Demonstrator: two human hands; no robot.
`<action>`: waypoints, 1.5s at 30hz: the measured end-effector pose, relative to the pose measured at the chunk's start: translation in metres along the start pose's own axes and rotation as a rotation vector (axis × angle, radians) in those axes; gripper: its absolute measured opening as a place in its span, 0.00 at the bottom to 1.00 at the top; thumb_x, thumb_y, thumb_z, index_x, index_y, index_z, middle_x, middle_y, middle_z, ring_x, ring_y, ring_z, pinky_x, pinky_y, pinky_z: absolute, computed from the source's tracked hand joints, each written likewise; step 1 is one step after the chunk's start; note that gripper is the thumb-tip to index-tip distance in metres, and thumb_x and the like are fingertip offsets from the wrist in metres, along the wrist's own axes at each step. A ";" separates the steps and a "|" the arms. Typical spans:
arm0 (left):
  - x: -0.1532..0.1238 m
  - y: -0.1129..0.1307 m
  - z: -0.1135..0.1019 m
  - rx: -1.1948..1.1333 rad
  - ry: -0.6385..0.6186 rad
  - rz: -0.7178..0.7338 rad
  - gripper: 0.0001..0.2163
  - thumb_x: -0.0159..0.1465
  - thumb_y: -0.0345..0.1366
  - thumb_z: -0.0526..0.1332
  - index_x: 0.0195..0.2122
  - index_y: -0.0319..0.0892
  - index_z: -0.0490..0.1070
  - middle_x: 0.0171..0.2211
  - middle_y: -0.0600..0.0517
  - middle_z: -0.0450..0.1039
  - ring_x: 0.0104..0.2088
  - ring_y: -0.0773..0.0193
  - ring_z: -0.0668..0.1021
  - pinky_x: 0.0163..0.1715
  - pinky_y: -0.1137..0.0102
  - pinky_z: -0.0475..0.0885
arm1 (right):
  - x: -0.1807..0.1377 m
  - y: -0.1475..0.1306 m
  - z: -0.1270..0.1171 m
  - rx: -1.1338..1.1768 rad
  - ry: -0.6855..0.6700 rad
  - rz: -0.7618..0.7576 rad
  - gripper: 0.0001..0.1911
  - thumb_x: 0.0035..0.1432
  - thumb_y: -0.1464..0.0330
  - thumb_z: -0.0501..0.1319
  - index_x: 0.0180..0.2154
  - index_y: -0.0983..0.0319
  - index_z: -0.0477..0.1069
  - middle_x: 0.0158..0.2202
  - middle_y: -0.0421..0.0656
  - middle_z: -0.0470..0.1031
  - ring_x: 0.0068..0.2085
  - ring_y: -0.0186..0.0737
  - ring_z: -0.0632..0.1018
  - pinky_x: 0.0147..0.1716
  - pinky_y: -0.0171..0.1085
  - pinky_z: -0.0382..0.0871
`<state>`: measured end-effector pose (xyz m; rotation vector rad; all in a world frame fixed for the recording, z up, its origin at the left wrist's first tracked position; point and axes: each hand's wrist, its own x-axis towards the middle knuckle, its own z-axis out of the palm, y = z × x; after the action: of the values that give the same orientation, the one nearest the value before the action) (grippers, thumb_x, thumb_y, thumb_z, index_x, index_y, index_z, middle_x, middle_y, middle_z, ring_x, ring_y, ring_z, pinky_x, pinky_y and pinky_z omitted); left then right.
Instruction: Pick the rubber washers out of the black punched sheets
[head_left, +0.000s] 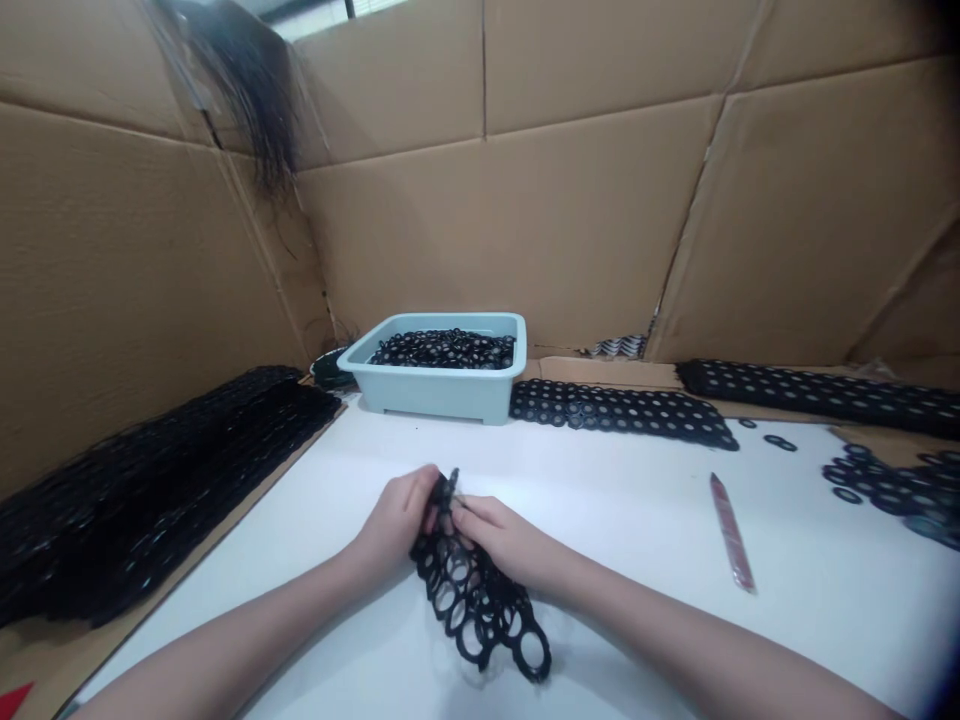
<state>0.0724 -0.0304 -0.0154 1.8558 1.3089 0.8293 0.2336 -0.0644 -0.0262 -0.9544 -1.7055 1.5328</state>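
Between my hands hangs a strip of linked black rings, its lower end drooping toward me just over the white table top. My left hand is closed on the strip's upper end from the left, its fingertips partly hidden behind the rings. From the right, my right hand pinches the same upper part with thumb and fingers. A short dark end pokes up above the fingers; I cannot make out what it is.
A pale blue basin full of black rings stands at the back. Flat ringed strips lie beside it. Loose rings and a red-handled pointed tool are on the right. Black strands lie left; cardboard walls enclose the table.
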 end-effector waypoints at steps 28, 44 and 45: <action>-0.009 0.007 0.005 0.132 0.005 0.052 0.17 0.61 0.44 0.41 0.23 0.41 0.60 0.21 0.55 0.61 0.25 0.66 0.65 0.25 0.72 0.58 | 0.004 0.004 0.003 0.254 0.238 -0.085 0.11 0.47 0.63 0.59 0.33 0.63 0.65 0.25 0.37 0.65 0.28 0.31 0.68 0.31 0.32 0.62; -0.015 0.013 0.005 0.171 -0.139 0.028 0.14 0.60 0.47 0.44 0.27 0.42 0.57 0.22 0.56 0.63 0.25 0.66 0.66 0.26 0.72 0.58 | 0.005 0.007 0.001 0.164 0.239 -0.155 0.08 0.50 0.66 0.57 0.31 0.63 0.62 0.27 0.38 0.65 0.30 0.32 0.67 0.33 0.33 0.61; -0.015 0.013 0.005 0.173 -0.146 0.026 0.14 0.60 0.47 0.45 0.28 0.42 0.57 0.22 0.57 0.62 0.24 0.66 0.65 0.25 0.73 0.58 | 0.005 0.007 0.001 0.162 0.237 -0.153 0.07 0.50 0.66 0.57 0.31 0.63 0.62 0.27 0.38 0.65 0.31 0.32 0.68 0.33 0.33 0.61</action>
<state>0.0786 -0.0483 -0.0087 2.0311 1.3007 0.5976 0.2308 -0.0607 -0.0328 -0.8635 -1.4314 1.3759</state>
